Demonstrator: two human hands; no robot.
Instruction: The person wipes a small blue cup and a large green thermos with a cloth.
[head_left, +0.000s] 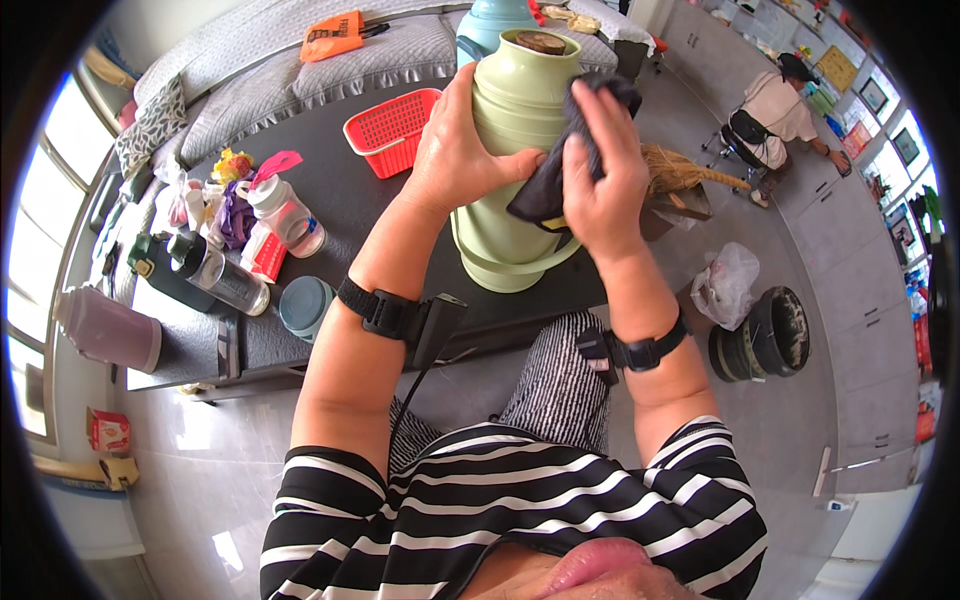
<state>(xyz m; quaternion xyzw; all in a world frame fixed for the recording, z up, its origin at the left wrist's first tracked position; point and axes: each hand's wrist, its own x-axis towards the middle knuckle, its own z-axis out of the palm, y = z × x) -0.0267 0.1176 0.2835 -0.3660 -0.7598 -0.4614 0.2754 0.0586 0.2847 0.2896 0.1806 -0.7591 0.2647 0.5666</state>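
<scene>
A pale green vacuum flask (517, 112) stands on the dark coffee table (330, 180), its handle hanging low around the body. Its top shows a brown cork stopper (541, 42). My left hand (457, 154) grips the flask's left side, thumb across the front. In my right hand (609, 176) is a dark cloth (551, 176), pressed against the flask's right side. Just behind the flask is a light blue one (499, 22), partly hidden. Left of my left hand sits a red plastic basket (394, 135).
On the table's left stand a clear jar (289, 217), a drink bottle (221, 274), a blue-grey lidded container (306, 307) and a mauve flask (112, 330). A broom (675, 171) and black buckets (776, 330) are at the right. A person (780, 112) sits by the cabinets.
</scene>
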